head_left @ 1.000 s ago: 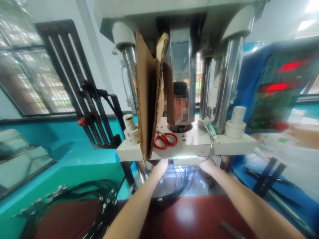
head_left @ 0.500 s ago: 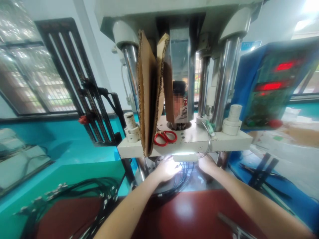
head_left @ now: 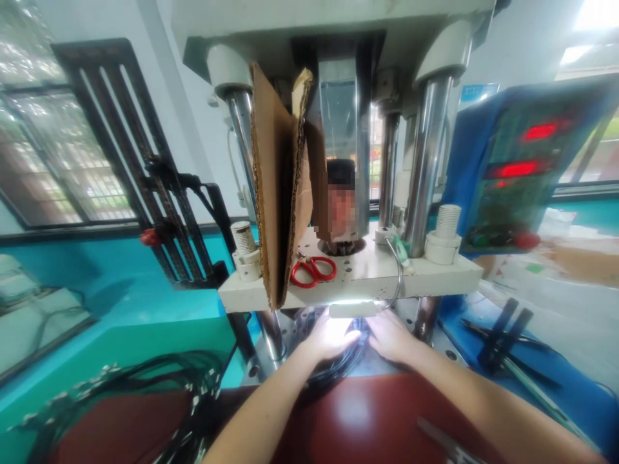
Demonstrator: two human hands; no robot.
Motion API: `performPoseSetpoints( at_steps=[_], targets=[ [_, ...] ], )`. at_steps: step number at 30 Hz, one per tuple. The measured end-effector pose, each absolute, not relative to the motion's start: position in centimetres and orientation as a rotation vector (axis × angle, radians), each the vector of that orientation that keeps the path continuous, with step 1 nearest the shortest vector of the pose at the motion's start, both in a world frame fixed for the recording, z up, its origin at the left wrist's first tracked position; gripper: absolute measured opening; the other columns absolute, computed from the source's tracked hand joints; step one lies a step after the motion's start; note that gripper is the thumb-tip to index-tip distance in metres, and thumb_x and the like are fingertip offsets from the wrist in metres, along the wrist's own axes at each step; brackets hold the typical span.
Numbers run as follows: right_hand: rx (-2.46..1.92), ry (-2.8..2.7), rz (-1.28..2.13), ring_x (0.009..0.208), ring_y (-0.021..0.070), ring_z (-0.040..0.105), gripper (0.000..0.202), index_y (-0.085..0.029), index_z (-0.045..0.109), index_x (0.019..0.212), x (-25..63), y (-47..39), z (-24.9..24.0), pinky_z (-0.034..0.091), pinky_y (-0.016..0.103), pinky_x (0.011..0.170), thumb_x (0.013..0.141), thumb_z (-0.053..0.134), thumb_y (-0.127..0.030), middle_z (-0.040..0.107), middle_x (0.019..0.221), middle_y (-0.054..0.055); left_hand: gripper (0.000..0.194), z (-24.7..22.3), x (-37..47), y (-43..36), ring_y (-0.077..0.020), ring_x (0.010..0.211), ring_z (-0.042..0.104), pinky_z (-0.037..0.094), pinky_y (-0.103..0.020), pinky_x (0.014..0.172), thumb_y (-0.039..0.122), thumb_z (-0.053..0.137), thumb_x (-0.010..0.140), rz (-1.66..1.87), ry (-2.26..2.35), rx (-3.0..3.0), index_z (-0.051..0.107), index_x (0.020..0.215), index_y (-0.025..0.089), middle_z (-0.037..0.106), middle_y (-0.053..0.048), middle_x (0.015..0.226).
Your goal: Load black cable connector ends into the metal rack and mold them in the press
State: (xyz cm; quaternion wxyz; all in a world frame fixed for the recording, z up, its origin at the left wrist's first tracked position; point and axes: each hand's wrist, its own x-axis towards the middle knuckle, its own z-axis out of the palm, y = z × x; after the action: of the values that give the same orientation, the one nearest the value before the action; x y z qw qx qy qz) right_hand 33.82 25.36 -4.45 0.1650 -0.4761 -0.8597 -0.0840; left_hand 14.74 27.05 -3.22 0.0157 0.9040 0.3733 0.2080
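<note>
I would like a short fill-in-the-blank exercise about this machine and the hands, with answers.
1. The scissors on the machine plate have ____ handles.
2. Both hands, left hand and right hand, rest on a bundle of black ____ under the plate.
3. The folded cardboard stands ____ of the scissors.

Answers: red; cables; left

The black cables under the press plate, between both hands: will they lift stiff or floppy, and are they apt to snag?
The black cables lie in curved loops, so probably floppy and sagging when lifted. Several strands run together between the left hand and right hand, so they may tangle or drag along.
</note>
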Motion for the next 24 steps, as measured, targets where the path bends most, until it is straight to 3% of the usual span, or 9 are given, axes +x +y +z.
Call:
performPoseSetpoints(
  at_steps=[8, 18, 24],
  targets=[
    [-1.309, -2.505, -0.28, 0.113, 0.0267, 0.042, 0.042, -0.008, 0.055, 0.108, 33.3, 25.9, -3.9, 0.029, 0.04, 0.097, 0.068, 0.046, -0.015, 0.053, 0.117, 0.017, 0.043, -3.3, 15.0, 28.1, -0.0217, 0.103, 0.051, 0.033, -0.038, 0.097, 0.046, 0.041, 0.081, 0.725, 1.16, 2.85, 0.049, 0.117, 0.023, 0.054, -0.004, 0.119],
    [-1.338, -2.483, -0.177, 0.102, 0.0287, 0.052, 0.036, -0.011, 0.062, 0.095, 32.3, 26.7, -3.9, 0.037, 0.041, 0.09, 0.061, 0.049, -0.011, 0.056, 0.113, 0.018, 0.045, -3.6, 15.5, 29.2, -0.019, 0.103, 0.051, 0.037, -0.033, 0.095, 0.052, 0.035, 0.082, 0.716, 1.162, 2.691, 0.051, 0.117, 0.028, 0.06, 0.001, 0.11],
    [-1.365, -2.451, -0.041, 0.093, 0.022, 0.057, 0.04, -0.016, 0.063, 0.093, 33.8, 27.9, -2.8, 0.042, 0.032, 0.086, 0.06, 0.045, -0.005, 0.065, 0.098, 0.01, 0.039, -4.0, 15.2, 29.4, -0.0207, 0.101, 0.052, 0.038, -0.034, 0.092, 0.048, 0.04, 0.081, 0.739, 1.237, 2.635, 0.058, 0.106, 0.024, 0.061, -0.003, 0.106]
  ],
)
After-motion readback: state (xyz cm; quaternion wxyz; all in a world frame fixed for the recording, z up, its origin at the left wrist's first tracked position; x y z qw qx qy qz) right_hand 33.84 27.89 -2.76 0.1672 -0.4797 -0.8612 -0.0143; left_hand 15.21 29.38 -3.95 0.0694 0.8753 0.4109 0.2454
